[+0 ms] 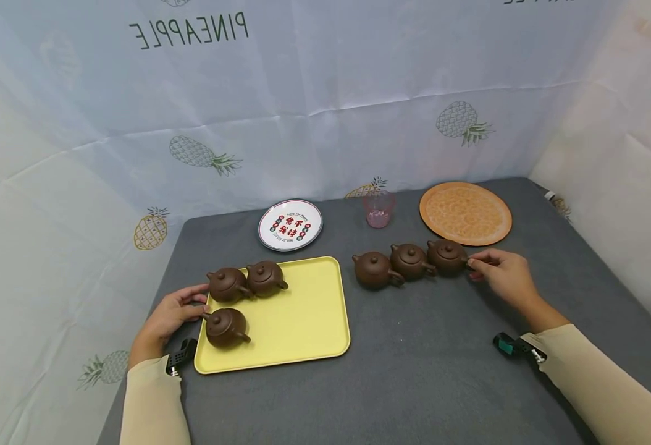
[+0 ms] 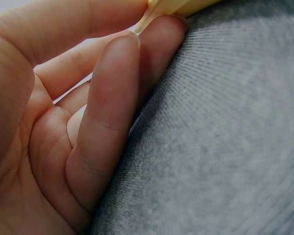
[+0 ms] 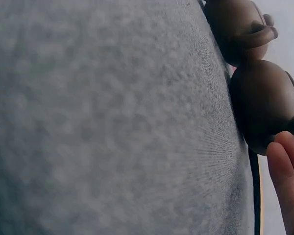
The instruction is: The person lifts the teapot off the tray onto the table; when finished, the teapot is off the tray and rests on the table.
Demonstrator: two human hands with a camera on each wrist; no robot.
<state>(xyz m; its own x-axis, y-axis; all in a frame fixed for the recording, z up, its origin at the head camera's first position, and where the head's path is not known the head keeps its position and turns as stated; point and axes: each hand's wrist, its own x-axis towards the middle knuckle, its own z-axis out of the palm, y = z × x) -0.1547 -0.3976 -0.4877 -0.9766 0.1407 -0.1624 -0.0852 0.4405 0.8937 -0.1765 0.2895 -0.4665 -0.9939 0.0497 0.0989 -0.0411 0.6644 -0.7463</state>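
The left hand (image 1: pixel 172 315) pinches the left rim of the yellow tray (image 1: pixel 298 321); in the left wrist view its fingertips meet the tray's pale edge (image 2: pixel 169 7). Three brown teapots stand on the tray: a back-left one (image 1: pixel 226 285), one beside it (image 1: pixel 267 279) and a front-left one (image 1: pixel 226 327), close to the left thumb. At the right, the right hand (image 1: pixel 506 275) pinches the handle of the rightmost teapot (image 1: pixel 447 257) of a row of three, with a middle one (image 1: pixel 409 262) and a left one (image 1: pixel 373 270). In the right wrist view fingers (image 3: pixel 284 166) touch that teapot (image 3: pixel 264 105).
Behind the tray lies a white plate (image 1: pixel 290 225) with red lettering. A pink transparent cup (image 1: pixel 378 210) stands near the back edge, and a round orange-brown board (image 1: pixel 466 214) lies behind the row of teapots. A white curtain (image 1: pixel 331 142) hangs behind the grey table (image 1: pixel 414 371).
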